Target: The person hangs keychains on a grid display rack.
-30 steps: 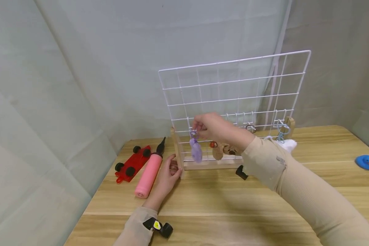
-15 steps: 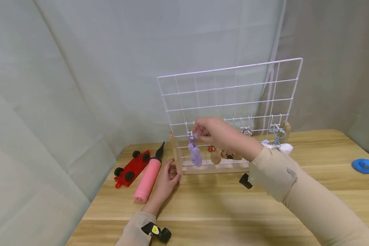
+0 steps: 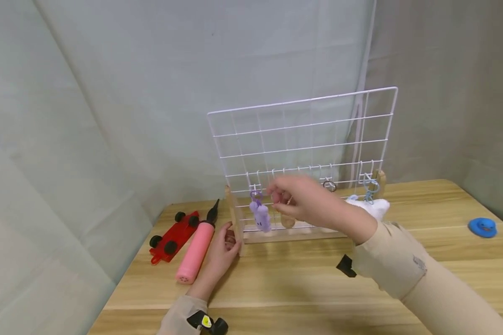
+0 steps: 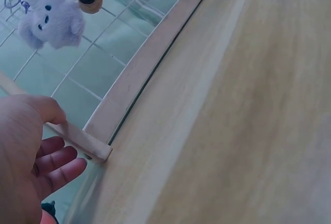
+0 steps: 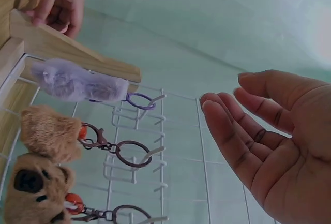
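Observation:
My left hand [image 3: 221,253] grips the wooden end piece [image 4: 77,138] of a white wire grid rack [image 3: 302,100], thumb on one side and fingers on the other. A purple plush keychain [image 3: 260,216] hangs by its ring from a hook at the rack's left end. Just right of it, my right hand [image 3: 306,197] is raised in front of the grid. In the right wrist view its fingers are loosely bent, apart from the rings, with nothing between them. Two brown plush keychains [image 5: 49,133] hang beside the purple one; in the head view my right hand and forearm partly cover them.
A white plush keychain [image 3: 373,208] on a blue ring hangs at the rack's right end. Left of the rack lie a pink hand pump [image 3: 196,253] and a red toy car body [image 3: 177,236] with black wheels. A blue rubber duck [image 3: 483,227] sits far right.
My right hand has drawn away from the purple keychain's ring toward the right; the keychain stays on its hook and has turned. My left hand keeps its hold. The head view has shifted slightly.

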Tool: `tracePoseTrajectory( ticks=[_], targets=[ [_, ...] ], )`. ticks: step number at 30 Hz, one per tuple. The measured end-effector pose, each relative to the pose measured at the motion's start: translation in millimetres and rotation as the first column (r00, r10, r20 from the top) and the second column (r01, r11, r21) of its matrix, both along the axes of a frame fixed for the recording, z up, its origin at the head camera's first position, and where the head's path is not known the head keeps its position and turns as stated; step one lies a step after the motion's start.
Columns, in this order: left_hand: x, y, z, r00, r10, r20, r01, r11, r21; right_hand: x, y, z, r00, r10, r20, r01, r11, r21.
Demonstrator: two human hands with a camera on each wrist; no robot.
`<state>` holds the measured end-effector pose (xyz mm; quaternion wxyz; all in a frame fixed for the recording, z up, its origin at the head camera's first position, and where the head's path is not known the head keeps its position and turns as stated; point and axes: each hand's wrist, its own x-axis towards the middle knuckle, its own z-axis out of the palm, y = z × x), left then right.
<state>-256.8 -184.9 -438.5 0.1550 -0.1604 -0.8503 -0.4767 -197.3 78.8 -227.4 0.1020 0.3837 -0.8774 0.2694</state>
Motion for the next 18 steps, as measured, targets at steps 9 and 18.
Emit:
tracePoseTrajectory(
  ticks=[9,18],
  targets=[
    [1.4,3.0,10.2,0.997,0.06,-0.045,-0.064,0.994,-0.084,13.1,21.1,-24.8,0.999,0.003,-0.044,-0.002,1.0,0.031],
    [16.8,6.2,25.4,0.968,0.179,-0.178,-0.232,0.907,-0.351,36.1,59.8,-66.8,0.97,-0.117,-0.214,0.13,0.99,0.047]
  ],
)
